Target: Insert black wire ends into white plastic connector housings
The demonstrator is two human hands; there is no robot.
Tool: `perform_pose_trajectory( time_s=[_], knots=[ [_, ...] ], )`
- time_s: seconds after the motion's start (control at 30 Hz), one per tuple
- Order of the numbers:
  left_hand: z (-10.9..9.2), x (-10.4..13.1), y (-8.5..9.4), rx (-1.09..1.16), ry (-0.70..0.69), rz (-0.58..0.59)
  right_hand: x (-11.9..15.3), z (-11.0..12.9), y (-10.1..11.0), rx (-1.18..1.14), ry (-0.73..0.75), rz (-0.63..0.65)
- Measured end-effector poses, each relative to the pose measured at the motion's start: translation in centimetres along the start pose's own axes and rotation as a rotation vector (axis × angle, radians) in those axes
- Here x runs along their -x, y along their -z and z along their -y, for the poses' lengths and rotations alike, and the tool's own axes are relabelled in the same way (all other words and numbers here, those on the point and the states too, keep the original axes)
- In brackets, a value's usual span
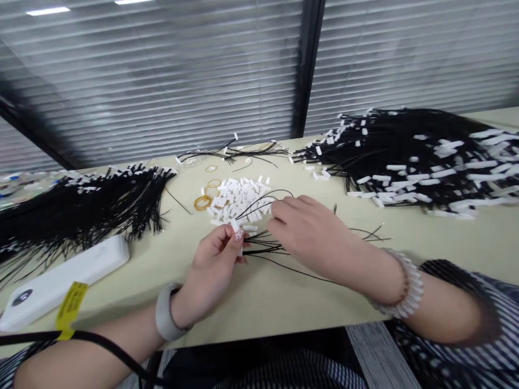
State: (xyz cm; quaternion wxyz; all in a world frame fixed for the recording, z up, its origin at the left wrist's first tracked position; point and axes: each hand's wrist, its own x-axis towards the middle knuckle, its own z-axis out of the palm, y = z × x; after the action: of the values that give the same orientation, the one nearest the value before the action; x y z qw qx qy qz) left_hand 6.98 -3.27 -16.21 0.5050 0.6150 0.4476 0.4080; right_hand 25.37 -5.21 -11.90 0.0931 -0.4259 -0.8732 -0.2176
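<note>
Between thumb and fingers, my left hand pinches a small white connector with black wires running out to the right. My right hand is closed on thin black wires just right of it; its fingertips are partly hidden. More black wires stretch beneath my right hand across the table. Right behind both hands lies a loose pile of small white connectors.
Yellow rubber bands lie left of the pile. A bundle of black wires and a white power bank are at left. A larger wire bundle with white ends fills the back right. A black cable crosses my left forearm.
</note>
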Motion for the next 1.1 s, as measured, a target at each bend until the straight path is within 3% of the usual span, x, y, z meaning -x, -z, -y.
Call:
perform_pose_trajectory(
  time_s=[0.1, 0.17, 0.33, 0.4, 0.47, 0.6, 0.67, 0.83, 1.1],
  knots=[
    [0.3, -0.1, 0.1, 0.026, 0.009, -0.011, 0.5, -2.0, 0.9, 0.074, -0.210, -0.055],
    [0.5, -0.2, 0.1, 0.047, 0.018, -0.016, 0.7, -3.4, 1.4, 0.015, -0.381, -0.216],
    [0.6, -0.1, 0.2, 0.065, 0.012, -0.024, 0.5, -4.6, 2.4, -0.733, -0.553, -0.885],
    [0.7, -0.1, 0.2, 0.070, 0.007, -0.033, 0.3, -4.0, 2.5, -0.950, -0.634, -1.001],
    [0.8, -0.1, 0.2, 0.085, 0.011, -0.032, 0.1, -3.2, 2.3, -1.053, -0.667, -0.948],
    [0.9, -0.1, 0.2, 0.115, -0.002, 0.004, -0.1, -1.3, 1.1, -1.042, -0.498, -0.480],
    [0.9, 0.0, 0.2, 0.111, -0.016, 0.030, -0.3, -0.5, 0.3, -0.916, -0.409, -0.342],
    [0.5, 0.1, 0.2, 0.053, -0.043, 0.059, -0.8, 0.3, -0.7, -0.692, -0.393, -0.299],
    [0.4, 0.3, 0.2, 0.008, -0.067, 0.051, -0.8, 0.8, -0.9, -0.591, -0.398, -0.291]
  ],
)
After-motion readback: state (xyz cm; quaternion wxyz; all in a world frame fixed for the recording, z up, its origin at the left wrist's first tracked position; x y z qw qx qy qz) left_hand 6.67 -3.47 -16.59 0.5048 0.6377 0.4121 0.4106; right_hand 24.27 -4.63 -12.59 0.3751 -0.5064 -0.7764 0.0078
